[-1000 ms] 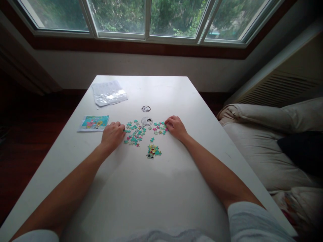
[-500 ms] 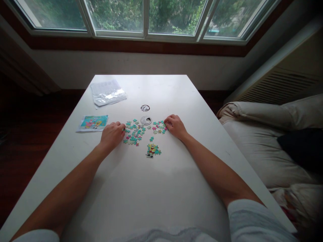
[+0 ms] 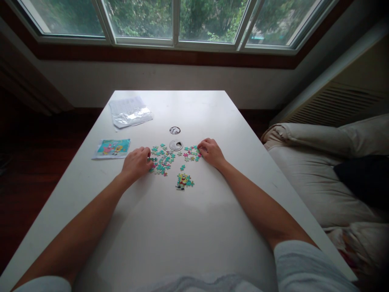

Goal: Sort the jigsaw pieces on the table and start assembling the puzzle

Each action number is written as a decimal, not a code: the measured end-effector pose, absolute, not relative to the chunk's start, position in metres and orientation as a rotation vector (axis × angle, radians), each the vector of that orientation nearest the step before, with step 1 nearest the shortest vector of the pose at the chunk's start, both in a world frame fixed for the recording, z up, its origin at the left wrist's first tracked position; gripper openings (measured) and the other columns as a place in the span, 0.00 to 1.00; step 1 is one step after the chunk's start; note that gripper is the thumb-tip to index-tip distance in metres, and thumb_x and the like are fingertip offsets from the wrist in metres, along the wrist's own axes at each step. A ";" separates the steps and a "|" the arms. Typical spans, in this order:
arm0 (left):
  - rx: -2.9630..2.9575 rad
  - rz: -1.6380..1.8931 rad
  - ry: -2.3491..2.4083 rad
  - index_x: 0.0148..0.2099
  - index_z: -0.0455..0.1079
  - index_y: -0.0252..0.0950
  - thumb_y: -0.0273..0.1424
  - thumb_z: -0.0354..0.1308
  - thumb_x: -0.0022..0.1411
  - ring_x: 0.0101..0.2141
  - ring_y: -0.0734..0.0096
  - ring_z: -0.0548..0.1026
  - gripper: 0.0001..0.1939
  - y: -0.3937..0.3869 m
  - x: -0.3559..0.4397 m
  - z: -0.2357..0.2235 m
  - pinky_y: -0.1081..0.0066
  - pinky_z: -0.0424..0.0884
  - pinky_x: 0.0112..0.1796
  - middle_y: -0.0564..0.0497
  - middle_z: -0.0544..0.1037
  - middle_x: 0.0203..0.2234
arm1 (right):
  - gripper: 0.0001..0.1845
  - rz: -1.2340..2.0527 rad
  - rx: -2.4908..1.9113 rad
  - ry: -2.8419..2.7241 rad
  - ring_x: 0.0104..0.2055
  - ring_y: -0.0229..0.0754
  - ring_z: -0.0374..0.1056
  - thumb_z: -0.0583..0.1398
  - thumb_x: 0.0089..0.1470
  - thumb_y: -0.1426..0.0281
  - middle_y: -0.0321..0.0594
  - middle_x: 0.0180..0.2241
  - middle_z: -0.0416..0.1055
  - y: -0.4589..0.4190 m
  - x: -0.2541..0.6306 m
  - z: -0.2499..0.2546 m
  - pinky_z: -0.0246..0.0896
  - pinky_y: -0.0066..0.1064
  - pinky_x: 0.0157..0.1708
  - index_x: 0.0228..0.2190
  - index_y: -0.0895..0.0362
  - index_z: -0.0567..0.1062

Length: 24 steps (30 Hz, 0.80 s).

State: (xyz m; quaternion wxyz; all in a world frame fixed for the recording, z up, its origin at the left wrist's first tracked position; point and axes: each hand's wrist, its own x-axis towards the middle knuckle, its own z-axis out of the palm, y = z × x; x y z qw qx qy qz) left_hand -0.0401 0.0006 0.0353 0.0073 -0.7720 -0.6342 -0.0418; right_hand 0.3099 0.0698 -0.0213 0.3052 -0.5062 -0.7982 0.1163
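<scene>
Loose jigsaw puzzle pieces (image 3: 164, 159), mostly teal with some pink and yellow, lie in a wide cluster mid-table. At the cluster's left edge is my left hand (image 3: 136, 164), its thumb and index finger apart over the pieces. My right hand (image 3: 212, 152) rests by a smaller group of pieces (image 3: 191, 153) on the right. Its fingers are bent together at the outermost pieces; whatever is between the fingertips is too small to make out. Nearer to me lies a joined puzzle section (image 3: 184, 181) with a yellow cartoon figure, and a single teal piece (image 3: 182, 167) sits just above it.
A picture packet (image 3: 112, 148) lies left of my left hand. Behind it is a clear plastic bag (image 3: 130, 112) with paper. Two round inserts (image 3: 176, 145) are set in the white table (image 3: 182, 235). A beige sofa (image 3: 304, 178) stands along the right, and windows are ahead.
My left hand has shifted slightly right over the pieces, and its thumb and index finger have spread apart. My right hand and the joined section have stayed in place.
</scene>
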 end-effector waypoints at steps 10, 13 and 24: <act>-2.412 -0.146 -2.128 0.44 0.70 0.42 0.34 0.56 0.61 0.36 0.60 0.76 0.09 0.000 -0.039 0.034 0.69 0.62 0.33 0.49 0.80 0.36 | 0.08 0.313 -1.346 -2.121 0.47 0.50 0.64 0.59 0.58 0.72 0.43 0.41 0.72 0.070 0.310 -0.021 0.62 0.43 0.50 0.35 0.52 0.80; -2.438 -0.198 -2.153 0.48 0.71 0.43 0.33 0.56 0.61 0.36 0.61 0.77 0.13 0.001 -0.040 0.031 0.69 0.63 0.33 0.51 0.81 0.36 | 0.08 0.305 -1.335 -2.120 0.47 0.49 0.64 0.59 0.59 0.72 0.43 0.41 0.72 0.070 0.310 -0.022 0.61 0.42 0.51 0.35 0.52 0.80; -2.421 -0.361 -2.055 0.45 0.76 0.43 0.32 0.53 0.63 0.37 0.64 0.76 0.12 0.001 -0.040 0.032 0.69 0.65 0.35 0.51 0.80 0.40 | 0.08 0.307 -1.325 -2.111 0.46 0.49 0.64 0.59 0.58 0.72 0.43 0.41 0.73 0.069 0.310 -0.021 0.62 0.43 0.50 0.35 0.52 0.80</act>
